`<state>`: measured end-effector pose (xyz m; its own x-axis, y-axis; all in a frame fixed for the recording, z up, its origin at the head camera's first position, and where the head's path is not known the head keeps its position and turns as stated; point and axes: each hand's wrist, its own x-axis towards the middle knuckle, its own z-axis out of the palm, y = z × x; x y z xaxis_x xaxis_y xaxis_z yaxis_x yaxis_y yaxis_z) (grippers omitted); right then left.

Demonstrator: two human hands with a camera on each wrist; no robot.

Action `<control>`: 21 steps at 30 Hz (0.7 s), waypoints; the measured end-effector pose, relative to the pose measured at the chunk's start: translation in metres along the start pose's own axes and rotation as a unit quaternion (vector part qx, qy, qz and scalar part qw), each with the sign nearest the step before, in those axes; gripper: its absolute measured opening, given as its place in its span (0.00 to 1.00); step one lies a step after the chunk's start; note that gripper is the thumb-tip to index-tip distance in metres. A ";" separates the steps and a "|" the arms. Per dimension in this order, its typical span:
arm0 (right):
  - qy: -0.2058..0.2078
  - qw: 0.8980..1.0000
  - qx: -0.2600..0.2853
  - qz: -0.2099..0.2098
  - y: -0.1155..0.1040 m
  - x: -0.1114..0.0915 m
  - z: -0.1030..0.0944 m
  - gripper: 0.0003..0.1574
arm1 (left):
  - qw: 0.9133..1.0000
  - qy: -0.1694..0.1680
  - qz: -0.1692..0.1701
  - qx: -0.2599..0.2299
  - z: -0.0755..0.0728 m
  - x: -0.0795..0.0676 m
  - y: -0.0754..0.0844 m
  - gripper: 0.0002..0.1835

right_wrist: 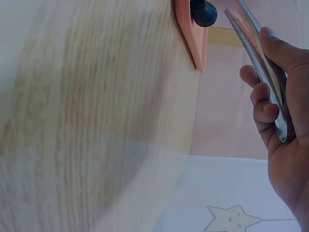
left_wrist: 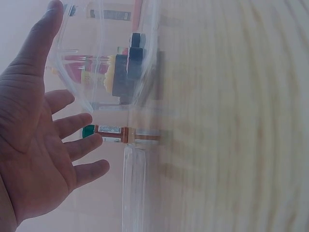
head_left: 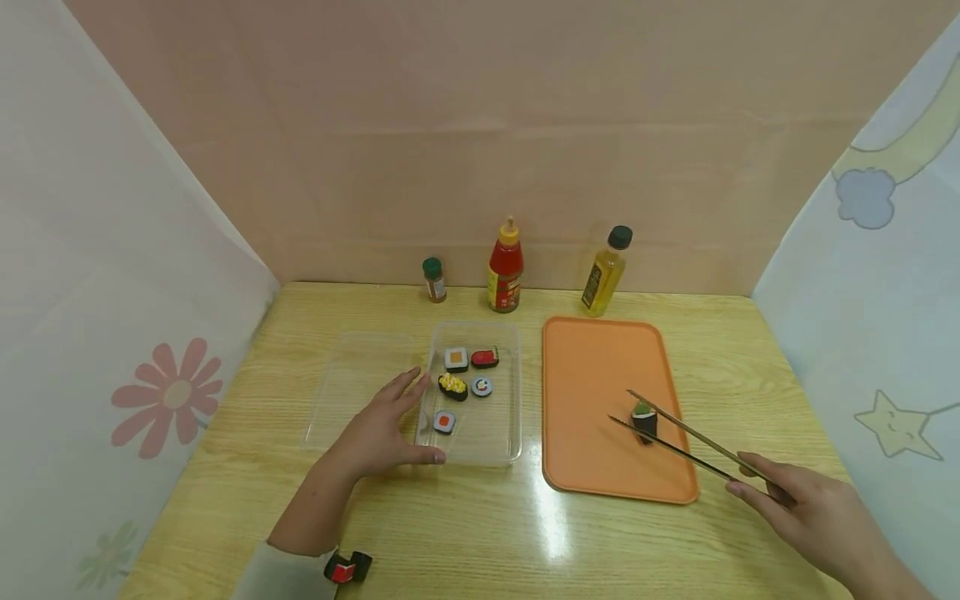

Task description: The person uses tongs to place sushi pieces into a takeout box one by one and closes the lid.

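My right hand (head_left: 813, 512) grips long metal tongs (head_left: 701, 437), their two arms spread over the orange tray (head_left: 592, 450). Between those arms, in the head view, shows a dark sushi roll (head_left: 645, 422) with a green and white top; in the right wrist view the tips hang above the tray, apart from the roll (right_wrist: 203, 13). Fingers spread, my left hand (head_left: 382, 437) is at the left side of a clear plastic box (head_left: 483, 442). The box contains several sushi pieces, including one with yellow topping (head_left: 453, 386) and a red-topped one (head_left: 485, 357).
A clear lid (head_left: 360, 367) lies left of the box. Along the back stand a small green-capped spice jar (head_left: 435, 283), a red sauce bottle (head_left: 506, 271) and an oil bottle (head_left: 603, 275). Printed cloths hang at both sides of the wooden table (head_left: 480, 517).
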<state>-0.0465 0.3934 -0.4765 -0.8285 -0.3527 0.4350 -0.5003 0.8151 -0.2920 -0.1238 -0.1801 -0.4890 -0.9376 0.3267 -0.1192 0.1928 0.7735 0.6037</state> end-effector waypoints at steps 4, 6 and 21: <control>0.001 1.000 -0.005 0.004 0.000 -0.005 -0.001 0.32 | 1.000 -0.003 -0.002 0.002 0.000 0.000 0.000 0.72; 0.002 1.000 -0.005 0.009 0.000 -0.008 -0.002 0.32 | 1.000 -0.003 -0.003 0.003 0.000 0.000 0.000 0.72; -0.003 0.997 -0.028 0.068 -0.009 -0.022 -0.006 0.25 | 1.000 -0.002 -0.004 0.001 0.000 0.000 0.001 0.71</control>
<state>-0.0226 0.3968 -0.4786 -0.8894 -0.2393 0.3894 -0.3681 0.8801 -0.2999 -0.1236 -0.1793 -0.4883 -0.9379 0.3229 -0.1266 0.1866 0.7775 0.6005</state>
